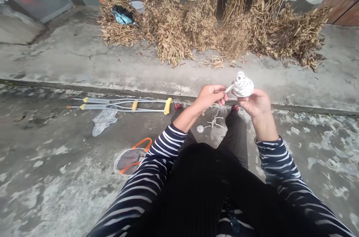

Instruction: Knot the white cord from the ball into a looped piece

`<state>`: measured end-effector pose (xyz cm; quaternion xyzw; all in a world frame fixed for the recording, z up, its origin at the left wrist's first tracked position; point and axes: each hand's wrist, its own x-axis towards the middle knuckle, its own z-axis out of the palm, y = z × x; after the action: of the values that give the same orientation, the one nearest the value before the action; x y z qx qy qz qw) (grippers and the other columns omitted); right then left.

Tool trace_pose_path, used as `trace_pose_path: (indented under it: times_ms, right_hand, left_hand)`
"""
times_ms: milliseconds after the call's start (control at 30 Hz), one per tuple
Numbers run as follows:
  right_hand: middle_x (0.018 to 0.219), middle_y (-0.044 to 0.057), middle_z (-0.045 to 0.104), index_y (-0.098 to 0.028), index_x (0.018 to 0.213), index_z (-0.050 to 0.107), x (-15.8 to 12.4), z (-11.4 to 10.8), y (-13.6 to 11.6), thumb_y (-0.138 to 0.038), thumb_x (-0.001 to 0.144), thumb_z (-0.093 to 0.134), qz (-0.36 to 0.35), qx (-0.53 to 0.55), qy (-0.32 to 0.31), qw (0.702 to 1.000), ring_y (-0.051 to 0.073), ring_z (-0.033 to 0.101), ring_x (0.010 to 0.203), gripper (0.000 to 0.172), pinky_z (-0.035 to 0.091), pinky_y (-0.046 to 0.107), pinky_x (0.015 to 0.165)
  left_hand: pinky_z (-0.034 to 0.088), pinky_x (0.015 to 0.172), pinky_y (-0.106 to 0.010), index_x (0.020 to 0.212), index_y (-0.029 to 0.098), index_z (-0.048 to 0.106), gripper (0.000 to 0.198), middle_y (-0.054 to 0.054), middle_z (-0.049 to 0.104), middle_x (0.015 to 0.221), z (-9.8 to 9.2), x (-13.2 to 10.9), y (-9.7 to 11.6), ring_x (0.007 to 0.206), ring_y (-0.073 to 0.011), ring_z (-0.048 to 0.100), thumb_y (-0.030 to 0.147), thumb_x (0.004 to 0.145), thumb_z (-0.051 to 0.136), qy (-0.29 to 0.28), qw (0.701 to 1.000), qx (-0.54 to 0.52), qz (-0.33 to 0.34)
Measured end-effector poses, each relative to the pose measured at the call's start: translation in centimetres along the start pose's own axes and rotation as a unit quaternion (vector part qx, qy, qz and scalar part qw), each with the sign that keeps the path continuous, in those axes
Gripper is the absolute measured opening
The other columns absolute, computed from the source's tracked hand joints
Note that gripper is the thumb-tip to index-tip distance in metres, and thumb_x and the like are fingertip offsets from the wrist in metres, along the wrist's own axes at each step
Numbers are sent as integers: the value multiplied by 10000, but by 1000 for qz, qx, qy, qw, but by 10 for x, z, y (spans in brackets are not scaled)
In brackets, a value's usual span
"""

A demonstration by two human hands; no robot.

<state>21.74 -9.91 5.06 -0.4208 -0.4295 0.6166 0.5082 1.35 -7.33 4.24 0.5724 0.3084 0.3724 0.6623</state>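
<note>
A bundle of white cord [242, 86], wound into a ball with thin dark lines on it, rests in my right hand [256, 104], whose fingers curl under and around it. From the bundle a short flat length runs left to my left hand [214, 95], where thumb and fingers pinch it. Both hands are held out in front of my body, a small gap apart. Below them, on the ground between my feet, lies a tangle of pale cord [215, 122] with a small whitish ball [200, 129] at its end.
Crutches with yellow pads [167, 106] lie on the ground to the left, beside a crumpled clear plastic bag [104, 121]. Nearer me is a mesh bag with orange handles [130, 161]. A low concrete step [84, 68] crosses ahead, with dried plant stalks [174, 24] against the wall.
</note>
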Motion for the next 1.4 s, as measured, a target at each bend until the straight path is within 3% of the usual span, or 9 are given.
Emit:
trace_pose_path:
  times_ms: [300,433,567,733,900,1033,1133,1233,1400]
  right_hand:
    - [1024,49,706,-212,1139,672,41,85,-42,-206,685,694,-78,3,-120,990,164,640,786,454,579,257,587]
    - [1086,52,720,-206,1158,690,56,104,-54,-207,718,707,-106,1,-126,986,195,684,891,441,619,270,645]
    - [1045,30,738,-227,1073,730,64,85,-28,-197,682,752,-99,14,-56,993,169,682,814,393,621,273,628]
    - [916,-2,742,-229,931,749,59,36,24,-183,540,819,-57,25,115,991,148,676,728,400,613,267,569]
    - [890,4,731,-213,954,731,51,5,70,-213,467,852,-65,-15,195,979,175,680,767,501,636,313,594]
    - [1010,52,729,-203,1050,729,47,-7,101,-234,604,768,-139,-191,224,946,228,679,943,449,656,413,778]
    - [1181,96,713,-199,1091,745,39,-12,119,-159,719,623,-211,-390,199,874,274,643,1126,394,567,501,1026]
    - [1235,111,702,-196,1127,755,27,-15,131,-102,762,530,-229,-520,132,812,307,607,1179,440,508,526,1079]
    - [1229,81,721,-219,1099,776,7,-17,140,-75,691,536,-169,-520,25,837,310,619,1177,495,503,524,1068]
  left_hand:
    - [465,562,-167,795,113,708,72,9,668,629,-59,16,30,561,-64,604,104,815,639,155,970,133,132]
    - [485,575,-163,754,114,674,87,7,669,640,-77,20,36,566,-59,612,112,836,645,159,967,110,169]
    - [502,556,-178,758,104,651,88,2,665,655,-71,15,-9,553,-68,613,70,831,615,127,989,54,57]
    - [535,586,-200,827,93,658,59,-42,699,741,-50,-12,-74,636,-100,676,142,857,644,38,995,-43,-82]
    - [521,573,-202,840,95,654,103,-68,712,765,-41,-32,-92,645,-109,680,195,865,664,-36,986,-55,-154]
    - [510,549,-202,860,94,653,169,-81,714,769,-40,-41,-91,631,-116,683,260,886,665,-90,974,-62,-199]
    - [506,539,-200,872,95,660,237,-85,716,773,-41,-45,-82,640,-121,687,328,884,699,-112,970,-63,-207]
    - [512,542,-202,851,88,679,256,-105,730,797,-47,-44,-71,668,-128,697,340,895,697,-136,969,-36,-202]
    - [509,542,-195,837,81,705,208,-112,746,809,-66,-28,-65,677,-131,712,277,900,680,-85,982,-20,-170]
